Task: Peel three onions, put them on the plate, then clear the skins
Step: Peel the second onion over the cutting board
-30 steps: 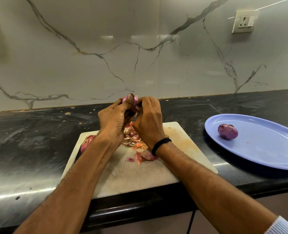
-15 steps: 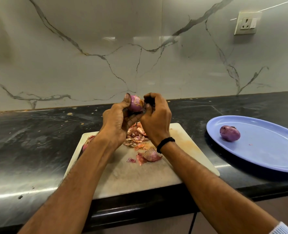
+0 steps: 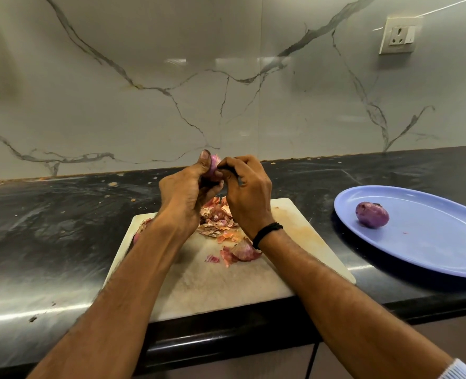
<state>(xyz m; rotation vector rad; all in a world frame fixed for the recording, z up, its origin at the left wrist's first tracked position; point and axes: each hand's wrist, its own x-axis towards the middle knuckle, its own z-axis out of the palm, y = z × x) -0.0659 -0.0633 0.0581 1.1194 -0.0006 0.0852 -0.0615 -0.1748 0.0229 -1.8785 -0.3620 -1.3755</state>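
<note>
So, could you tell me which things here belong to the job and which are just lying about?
Job: onion in left hand and right hand; peeled onion on plate; skins on board; third onion at its left edge.
Lying about: socket; crumbs on counter.

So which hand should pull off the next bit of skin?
The right hand, probably: its fingers pinch at the top of the onion, which the left hand grips above the cutting board.

A kitchen; dark counter (image 3: 62, 228); marble backsplash (image 3: 144, 91); cutting board (image 3: 226, 291)
</note>
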